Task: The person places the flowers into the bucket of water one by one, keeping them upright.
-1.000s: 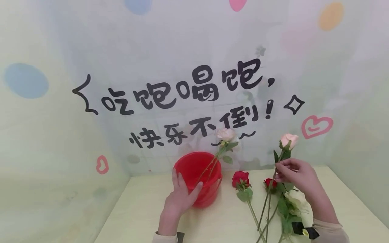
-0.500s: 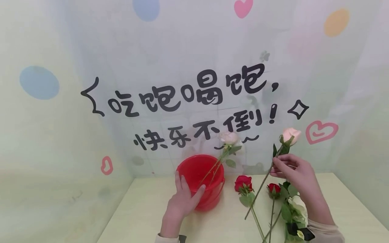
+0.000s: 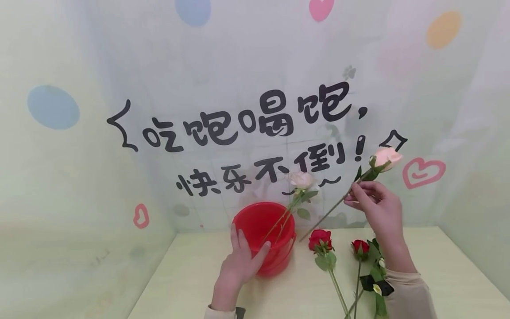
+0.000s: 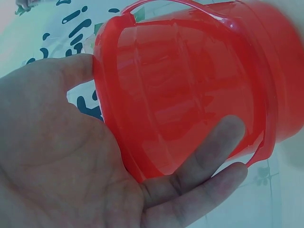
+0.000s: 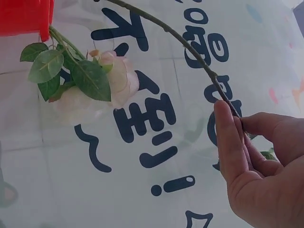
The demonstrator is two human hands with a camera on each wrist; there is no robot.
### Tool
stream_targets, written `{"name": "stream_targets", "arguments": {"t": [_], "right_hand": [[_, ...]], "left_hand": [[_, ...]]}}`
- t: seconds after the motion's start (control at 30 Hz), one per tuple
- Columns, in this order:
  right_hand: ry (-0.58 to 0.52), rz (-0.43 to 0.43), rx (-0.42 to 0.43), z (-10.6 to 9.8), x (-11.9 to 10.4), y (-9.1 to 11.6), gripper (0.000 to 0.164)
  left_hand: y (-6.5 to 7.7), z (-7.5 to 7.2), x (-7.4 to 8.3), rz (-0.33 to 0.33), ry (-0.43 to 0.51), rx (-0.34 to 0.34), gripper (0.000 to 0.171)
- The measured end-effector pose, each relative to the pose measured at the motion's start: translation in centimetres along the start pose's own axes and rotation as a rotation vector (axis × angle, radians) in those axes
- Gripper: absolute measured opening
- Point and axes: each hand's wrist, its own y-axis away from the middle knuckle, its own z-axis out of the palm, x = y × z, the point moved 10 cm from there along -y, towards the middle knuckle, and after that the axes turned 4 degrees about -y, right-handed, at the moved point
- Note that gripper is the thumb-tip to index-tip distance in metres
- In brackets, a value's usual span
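Observation:
My right hand [image 3: 380, 212] pinches the stem of a pink rose [image 3: 385, 159] between thumb and fingers, just under its leaves. The rose is held above the table, bloom up to the right, stem slanting down-left toward a red bucket [image 3: 275, 261]. In the right wrist view the stem [image 5: 185, 40] runs away from the fingertips. My left hand [image 3: 239, 266] rests against the bucket's near side, thumb at the rim. In the left wrist view its fingers [image 4: 204, 152] lie extended along the outer wall. Pale pink roses [image 5: 118, 83] lean out of the bucket.
On the table [image 3: 191, 274], right of the bucket, lie a red rose [image 3: 320, 239] and a smaller red rose [image 3: 360, 248]. Leafy stems and a black piece [image 3: 368, 282] lie beside them, partly hidden by my right sleeve. A printed wall [image 3: 223, 57] stands behind the table.
My right hand has raised the pink rose up and away from the other flowers, and its stem end has swung left toward the bucket. My left hand has stayed at the bucket.

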Motion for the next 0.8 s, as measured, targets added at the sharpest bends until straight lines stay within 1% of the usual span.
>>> {"name": "stream_targets", "arguments": {"t": [0.1, 0.17, 0.2, 0.27, 0.37, 0.4, 0.53, 0.7, 0.8], "right_hand": [[-0.079, -0.041, 0.017, 1.1, -0.3, -0.7, 0.027], [-0.118, -0.048, 0.002, 2.2, -0.1, -1.2, 0.028], [-0.116, -0.047, -0.011, 2.9, 0.1, -1.3, 0.028], [-0.096, -0.039, -0.047, 4.3, 0.7, -1.6, 0.029], [-0.029, -0.018, -0.095, 6.6, 2.1, -1.7, 0.031], [-0.001, -0.010, -0.111, 7.3, 2.6, -1.6, 0.031], [0.055, 0.025, -0.163, 9.7, 5.0, -0.8, 0.026], [0.149, 0.031, -0.199, 11.6, 7.4, 0.0, 0.020], [0.183, 0.054, -0.221, 12.4, 8.6, 0.5, 0.020]], "left_hand": [[-0.1, -0.3, 0.3, 0.016, 0.007, 0.007, 0.117], [-0.1, -0.4, 0.4, 0.018, 0.003, 0.008, 0.117], [-0.1, -0.5, 0.4, 0.016, 0.001, 0.008, 0.117], [-0.1, -0.5, 0.3, 0.013, -0.002, 0.009, 0.117], [-0.2, -0.5, 0.2, 0.014, -0.010, 0.011, 0.117], [-0.2, -0.4, 0.2, 0.020, -0.008, 0.014, 0.117], [-0.1, -0.2, 0.2, 0.024, -0.003, 0.007, 0.117], [0.1, -0.2, 0.2, 0.024, -0.003, 0.003, 0.117], [0.1, -0.3, 0.3, 0.028, -0.012, 0.007, 0.116]]}}
